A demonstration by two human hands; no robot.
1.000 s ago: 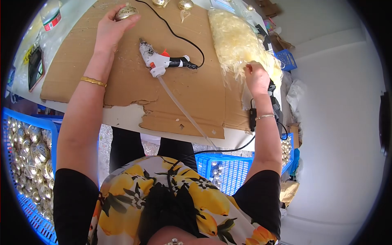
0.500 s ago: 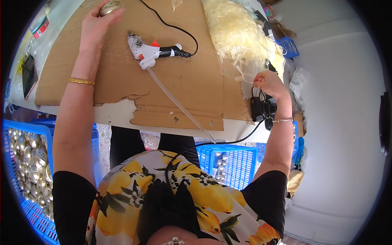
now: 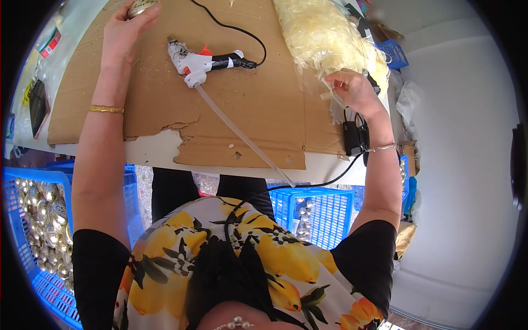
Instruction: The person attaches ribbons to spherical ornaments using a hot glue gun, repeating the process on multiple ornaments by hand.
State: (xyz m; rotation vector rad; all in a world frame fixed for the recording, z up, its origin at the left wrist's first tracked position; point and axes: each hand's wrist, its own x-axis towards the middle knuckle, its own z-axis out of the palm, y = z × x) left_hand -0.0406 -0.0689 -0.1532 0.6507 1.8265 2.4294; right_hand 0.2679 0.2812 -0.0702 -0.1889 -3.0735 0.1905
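At the top left, my left hand (image 3: pixel 124 30) holds a gold ball ornament (image 3: pixel 142 7) with dark lettering between fingers and thumb. My right hand (image 3: pixel 352 91) pinches a thin translucent ribbon (image 3: pixel 333 94) at the lower edge of a pile of pale yellow ribbons (image 3: pixel 319 36). Between the hands, a white glue gun (image 3: pixel 193 63) with a black-taped handle lies on the cardboard (image 3: pixel 242 115). A long clear glue stick (image 3: pixel 236 129) runs from its rear past the cardboard's near edge.
A black adapter (image 3: pixel 352 138) with a cable is below my right hand. A phone (image 3: pixel 38 107) and a red-labelled bottle (image 3: pixel 50 43) are at the left. Blue crates hold ornaments (image 3: pixel 49 220) at lower left and more (image 3: pixel 304 214) under the table.
My left hand, still with the ornament, appears further up and left. My right hand has left the pile's edge with a ribbon strand, moving down and right, then slightly back up.
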